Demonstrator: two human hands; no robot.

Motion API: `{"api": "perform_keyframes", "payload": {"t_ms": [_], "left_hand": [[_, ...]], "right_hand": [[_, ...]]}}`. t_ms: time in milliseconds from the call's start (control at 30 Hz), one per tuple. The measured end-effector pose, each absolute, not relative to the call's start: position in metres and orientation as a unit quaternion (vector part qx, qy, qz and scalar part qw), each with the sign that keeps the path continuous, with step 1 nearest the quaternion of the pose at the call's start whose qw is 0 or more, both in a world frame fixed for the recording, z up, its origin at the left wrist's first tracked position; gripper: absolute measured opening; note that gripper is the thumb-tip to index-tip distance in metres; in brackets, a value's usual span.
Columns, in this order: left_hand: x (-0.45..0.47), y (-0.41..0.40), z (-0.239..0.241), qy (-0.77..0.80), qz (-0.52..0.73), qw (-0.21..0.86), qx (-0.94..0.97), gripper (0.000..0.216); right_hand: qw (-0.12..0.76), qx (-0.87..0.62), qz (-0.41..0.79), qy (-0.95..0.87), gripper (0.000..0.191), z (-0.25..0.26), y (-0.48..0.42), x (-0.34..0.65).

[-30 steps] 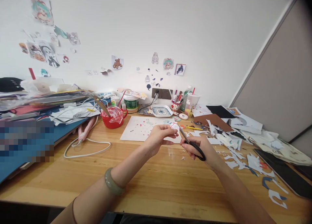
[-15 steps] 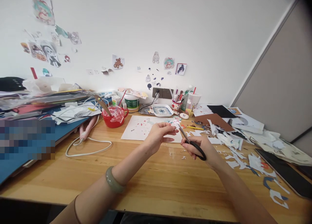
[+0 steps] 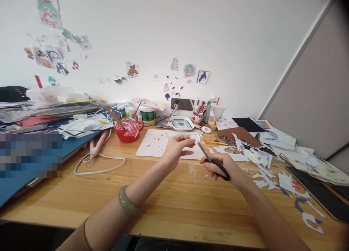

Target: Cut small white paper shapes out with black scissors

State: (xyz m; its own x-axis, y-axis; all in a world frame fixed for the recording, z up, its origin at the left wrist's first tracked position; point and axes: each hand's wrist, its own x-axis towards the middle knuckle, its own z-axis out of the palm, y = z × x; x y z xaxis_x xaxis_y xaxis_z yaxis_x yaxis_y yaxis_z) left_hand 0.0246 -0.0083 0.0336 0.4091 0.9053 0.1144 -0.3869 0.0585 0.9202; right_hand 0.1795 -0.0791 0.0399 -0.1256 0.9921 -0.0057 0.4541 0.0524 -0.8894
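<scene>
Between thumb and fingers, my left hand (image 3: 177,149) pinches a small white paper cutout (image 3: 196,136) with pink-red lines on it. My right hand (image 3: 218,165) is closed round the black handles of a pair of scissors (image 3: 207,154). The blades point up and to the left, with their tips close to the cutout; whether they touch the paper I cannot tell. Behind and below the left hand lies a white sheet (image 3: 149,143) scattered with small coloured paper pieces.
A red pot (image 3: 127,132) with crumpled plastic stands left of the sheet. Behind are a patterned square dish (image 3: 182,120) and a cup of brushes (image 3: 198,117). Paper scraps (image 3: 268,178) and a dark tablet-like slab (image 3: 316,192) lie right; a cluttered pile (image 3: 68,114) fills the left.
Both hands have shifted slightly left. The scissors have moved a little left along with the right hand, their tips staying near the paper cutout.
</scene>
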Motion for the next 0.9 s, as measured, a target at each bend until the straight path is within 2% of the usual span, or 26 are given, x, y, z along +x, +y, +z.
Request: {"api": "perform_keyframes", "payload": {"t_ms": [900], "left_hand": [[0.0321,-0.0146,0.0286,0.283,0.465,0.662,0.516,0.020]], "right_hand": [[0.333,-0.544,0.399,-0.659,0.026,0.0361,-0.0752,0.1821]]}}
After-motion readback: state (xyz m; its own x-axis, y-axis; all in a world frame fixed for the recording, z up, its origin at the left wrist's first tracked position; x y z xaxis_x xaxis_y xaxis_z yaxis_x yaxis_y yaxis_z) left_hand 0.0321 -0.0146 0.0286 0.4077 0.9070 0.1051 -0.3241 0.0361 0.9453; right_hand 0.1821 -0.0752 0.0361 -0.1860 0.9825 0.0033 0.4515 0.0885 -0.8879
